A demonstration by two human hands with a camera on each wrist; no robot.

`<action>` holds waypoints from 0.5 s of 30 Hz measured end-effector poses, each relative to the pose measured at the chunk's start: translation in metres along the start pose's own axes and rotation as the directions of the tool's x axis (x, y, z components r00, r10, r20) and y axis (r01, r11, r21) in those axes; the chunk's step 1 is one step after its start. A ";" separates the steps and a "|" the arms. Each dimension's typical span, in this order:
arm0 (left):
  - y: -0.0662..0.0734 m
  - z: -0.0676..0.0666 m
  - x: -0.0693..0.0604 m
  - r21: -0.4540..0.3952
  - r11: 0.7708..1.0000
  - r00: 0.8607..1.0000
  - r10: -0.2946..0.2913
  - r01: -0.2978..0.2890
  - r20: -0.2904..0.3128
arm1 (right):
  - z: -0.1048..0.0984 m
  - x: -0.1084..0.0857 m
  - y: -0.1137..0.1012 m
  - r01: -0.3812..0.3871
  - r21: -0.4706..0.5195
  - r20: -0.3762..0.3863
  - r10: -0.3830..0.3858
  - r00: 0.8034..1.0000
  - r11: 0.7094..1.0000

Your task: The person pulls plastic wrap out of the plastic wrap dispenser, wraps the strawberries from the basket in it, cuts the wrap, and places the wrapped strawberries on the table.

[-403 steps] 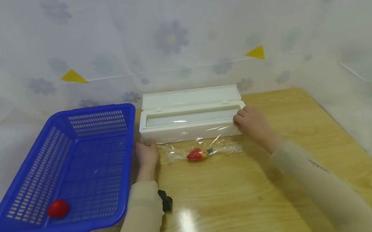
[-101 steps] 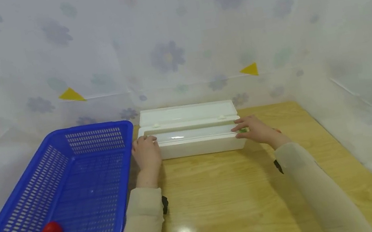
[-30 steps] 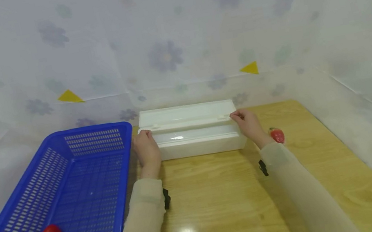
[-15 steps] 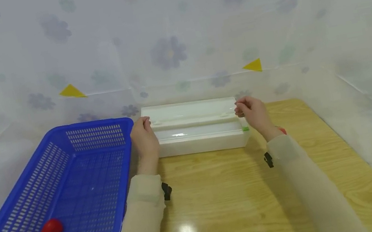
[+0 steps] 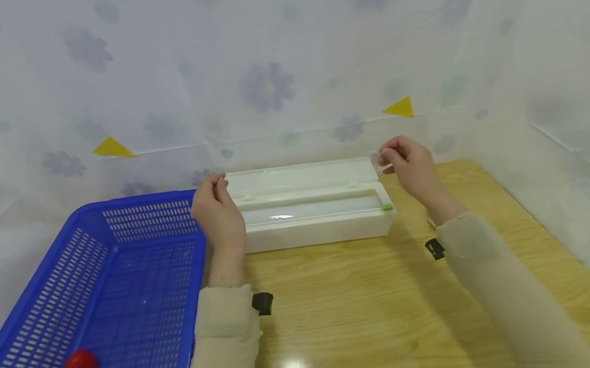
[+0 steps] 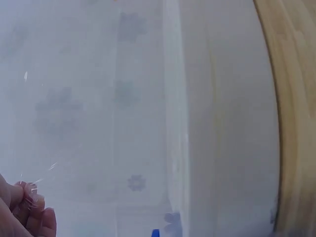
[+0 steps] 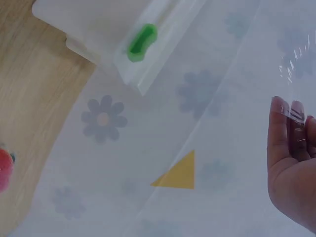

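Note:
A white cling film dispenser box [image 5: 316,234] stands at the back of the table, its lid [image 5: 299,176] raised, with a green slide cutter [image 5: 387,207] at the right end. Above its left end my left hand [image 5: 220,217] pinches an edge of clear cling film [image 6: 32,192] between thumb and fingers. My right hand [image 5: 413,169] pinches the film's other corner, gathered at the fingertips in the right wrist view. The sheet between the hands is nearly invisible. A strawberry [image 7: 5,168] lies on the table to the right of the box, mostly hidden behind my right wrist in the head view.
A blue plastic basket [image 5: 198,332] stands on the left, close beside my left forearm, with a red round piece [image 5: 79,366] in its near left corner. The wooden table [image 5: 354,318] ends at a flower-patterned curtain [image 5: 257,39] behind the box.
Earlier the film-wrapped strawberry lay before the box; afterwards it appears at the right. Both hands have since risen from the box's opening and spread apart, drawing film upward.

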State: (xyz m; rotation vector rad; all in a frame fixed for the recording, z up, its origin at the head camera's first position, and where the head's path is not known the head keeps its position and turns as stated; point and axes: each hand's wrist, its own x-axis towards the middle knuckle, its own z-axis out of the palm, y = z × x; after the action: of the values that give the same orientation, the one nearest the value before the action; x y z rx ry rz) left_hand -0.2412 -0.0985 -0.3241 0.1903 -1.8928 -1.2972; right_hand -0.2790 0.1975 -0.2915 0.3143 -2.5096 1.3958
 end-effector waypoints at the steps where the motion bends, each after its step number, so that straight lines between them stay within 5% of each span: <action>1: 0.003 -0.002 0.000 -0.003 1.000 1.000 0.003 -0.003 -0.004 | -0.002 -0.001 -0.003 0.003 -0.003 0.002 -0.003 1.000 1.000; 15: 0.050 -0.032 0.000 -0.050 0.997 0.997 0.054 -0.057 -0.058 | -0.038 -0.017 -0.030 0.152 0.002 0.010 -0.152 0.988 0.988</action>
State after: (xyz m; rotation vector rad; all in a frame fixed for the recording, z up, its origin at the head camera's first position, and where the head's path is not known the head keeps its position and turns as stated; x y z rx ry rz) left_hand -0.2038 -0.0980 -0.2780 0.1453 -1.8027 -1.2881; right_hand -0.2493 0.2150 -0.2537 0.5031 -2.4354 1.3388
